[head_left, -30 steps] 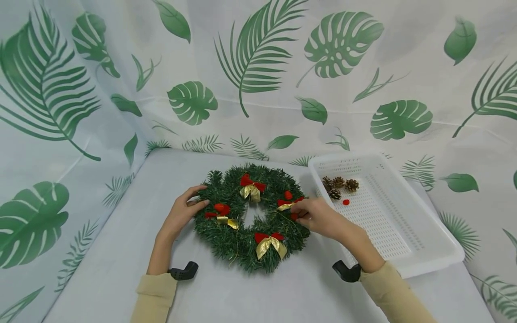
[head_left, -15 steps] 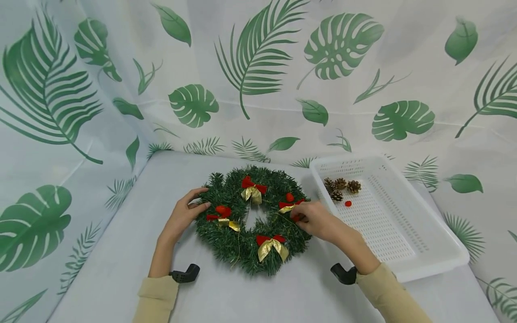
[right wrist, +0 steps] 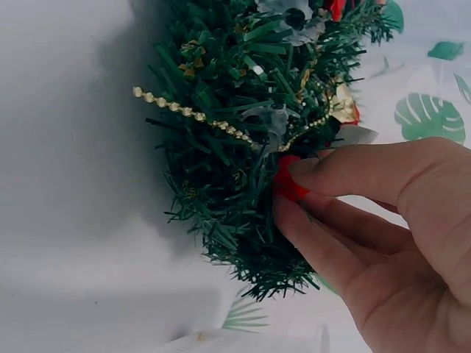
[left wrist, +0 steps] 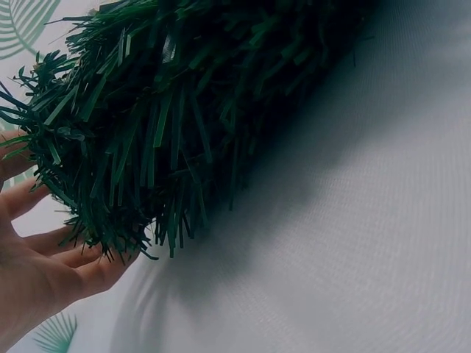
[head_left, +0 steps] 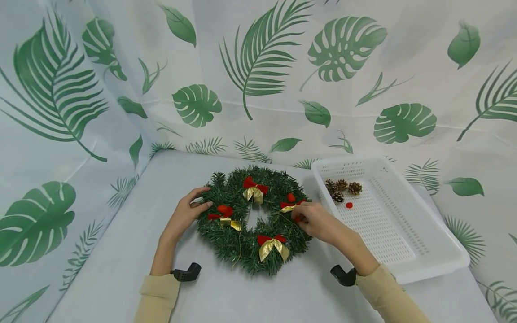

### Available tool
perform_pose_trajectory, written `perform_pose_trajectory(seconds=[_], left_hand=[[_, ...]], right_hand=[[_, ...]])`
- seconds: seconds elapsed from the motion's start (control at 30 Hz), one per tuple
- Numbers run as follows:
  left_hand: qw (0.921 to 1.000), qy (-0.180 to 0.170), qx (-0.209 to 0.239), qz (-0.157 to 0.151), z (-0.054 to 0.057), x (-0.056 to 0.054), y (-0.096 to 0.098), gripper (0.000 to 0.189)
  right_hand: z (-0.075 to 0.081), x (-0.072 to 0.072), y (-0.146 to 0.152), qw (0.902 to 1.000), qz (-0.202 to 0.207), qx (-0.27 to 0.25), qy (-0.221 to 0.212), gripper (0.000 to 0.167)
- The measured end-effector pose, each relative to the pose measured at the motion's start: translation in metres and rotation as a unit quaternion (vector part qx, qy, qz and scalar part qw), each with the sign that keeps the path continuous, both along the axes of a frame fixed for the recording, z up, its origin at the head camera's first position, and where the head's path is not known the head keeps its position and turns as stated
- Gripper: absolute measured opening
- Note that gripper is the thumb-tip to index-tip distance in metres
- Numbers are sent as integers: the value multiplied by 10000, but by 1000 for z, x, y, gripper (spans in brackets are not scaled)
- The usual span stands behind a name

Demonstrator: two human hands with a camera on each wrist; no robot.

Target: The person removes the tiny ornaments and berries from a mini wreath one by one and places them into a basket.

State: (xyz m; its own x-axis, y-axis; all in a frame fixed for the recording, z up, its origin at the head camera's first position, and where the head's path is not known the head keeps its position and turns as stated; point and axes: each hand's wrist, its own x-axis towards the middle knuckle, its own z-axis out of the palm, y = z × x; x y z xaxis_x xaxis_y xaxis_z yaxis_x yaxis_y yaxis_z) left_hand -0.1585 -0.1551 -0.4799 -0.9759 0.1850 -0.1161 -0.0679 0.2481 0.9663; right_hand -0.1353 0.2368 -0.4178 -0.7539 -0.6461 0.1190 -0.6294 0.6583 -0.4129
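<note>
Head cam: pinching red pom-pom point(right wrist: 291, 180) with right hand point(head_left: 321, 220) at right edge of wreath point(head_left: 220, 240), just resting loose-fingered left hand point(head_left: 184, 214) against left edge.

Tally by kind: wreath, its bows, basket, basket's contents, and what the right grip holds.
Wreath: 1
Bows: 4
White basket: 1
Pine cones in basket: 4
Red ball in basket: 1
Red piece in right grip: 1
Total: 12
</note>
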Motion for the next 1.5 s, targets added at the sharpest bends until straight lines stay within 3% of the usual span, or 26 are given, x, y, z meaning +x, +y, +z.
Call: perform_pose_trajectory(seconds=[0.6,0.8,1.2,1.5], left_hand=[[10000,-30,-67,25,0,-3,-1,55],[10000,-46,-60,30,-1,-2,-2,56],[10000,-92,19,27,4,1,-1,58],[10000,-94,3,0,2,0,0,59]], right_hand=[[21,2,1,9987,-190,234,-421,40],[36,1,8,9990,-251,288,-227,29],[69,-5,42,9938,-1035,-280,-298,19],[75,-10,73,9834,-1574,-581,-698,16]])
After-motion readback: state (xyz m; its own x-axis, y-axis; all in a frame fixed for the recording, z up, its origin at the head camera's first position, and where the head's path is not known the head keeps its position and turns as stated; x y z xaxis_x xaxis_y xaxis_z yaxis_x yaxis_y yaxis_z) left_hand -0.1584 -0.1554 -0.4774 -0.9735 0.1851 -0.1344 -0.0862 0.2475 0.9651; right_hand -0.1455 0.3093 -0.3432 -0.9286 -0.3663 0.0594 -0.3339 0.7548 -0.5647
